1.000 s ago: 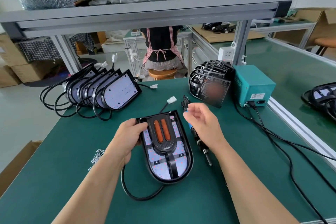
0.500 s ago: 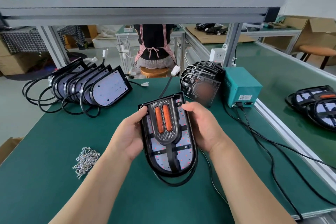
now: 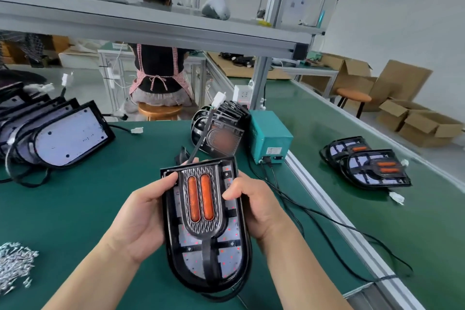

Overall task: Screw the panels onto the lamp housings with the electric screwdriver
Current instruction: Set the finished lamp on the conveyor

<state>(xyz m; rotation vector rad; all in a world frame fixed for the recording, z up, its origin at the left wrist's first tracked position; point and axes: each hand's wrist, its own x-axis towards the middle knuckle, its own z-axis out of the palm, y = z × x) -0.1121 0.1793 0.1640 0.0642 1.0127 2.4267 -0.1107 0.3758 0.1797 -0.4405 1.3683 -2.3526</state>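
A lamp [image 3: 206, 229] was held up above the green table [image 3: 100, 196], tilted toward the camera with its rounded end nearest the person. The left hand [image 3: 141, 219] gripped its left edge, thumb laid on the front near the top corner and fingers hidden behind. The right hand [image 3: 256, 209] gripped the right edge, with digits curled over the rim. The black housing contained a white board dotted with red points, and seated over that board was a panel [image 3: 201, 199] with two orange lenses side by side. A cable [image 3: 201, 138] rose from the lamp's top edge to a white plug [image 3: 218, 99]. A heap of screws [image 3: 15, 262] lay on the table at far left. A row of housings [image 3: 68, 138] leaned together at the rear left, white boards facing out. A stack of panels [image 3: 221, 131] stood at the rear, just beside a teal box [image 3: 270, 136] with cables plugged into its front. Two finished lamps [image 3: 372, 171] lay overlapping on the right bench [image 3: 327, 133]. Open cartons [image 3: 422, 126] stood on the floor beyond; their contents could not be seen. A seated person [image 3: 158, 70] faced away behind the shelf [image 3: 151, 30].
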